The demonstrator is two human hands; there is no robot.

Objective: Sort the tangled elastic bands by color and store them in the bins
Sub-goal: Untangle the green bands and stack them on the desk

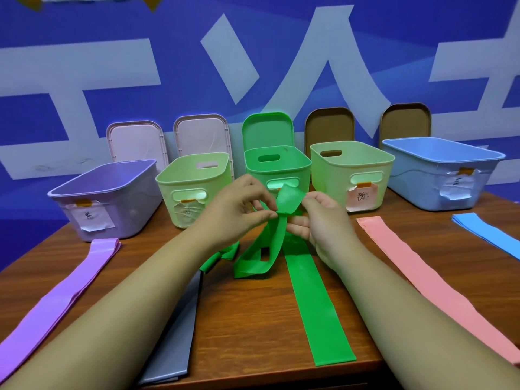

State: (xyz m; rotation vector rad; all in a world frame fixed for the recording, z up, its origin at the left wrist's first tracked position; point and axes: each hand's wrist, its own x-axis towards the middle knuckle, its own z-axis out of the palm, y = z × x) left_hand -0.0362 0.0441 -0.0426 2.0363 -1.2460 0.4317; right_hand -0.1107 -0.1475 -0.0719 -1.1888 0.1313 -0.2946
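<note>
L hand (239,209) has its grip pinched on the knot of a tangled green band (289,198), held just above the bench (247,319) before the green bin (277,167), w/ R hand (318,223) pinching the other side; thin, light, floppy, prob. stretchy, so best taken close beside the knot, not by loose tails.

One view only: wide-angle, head-worn, facing forward and down over the brown wooden tabletop (247,319). Close range: left hand (239,209) and right hand (323,223) sit at centre frame; blue printed wall (84,23) bounds the far side.
</note>
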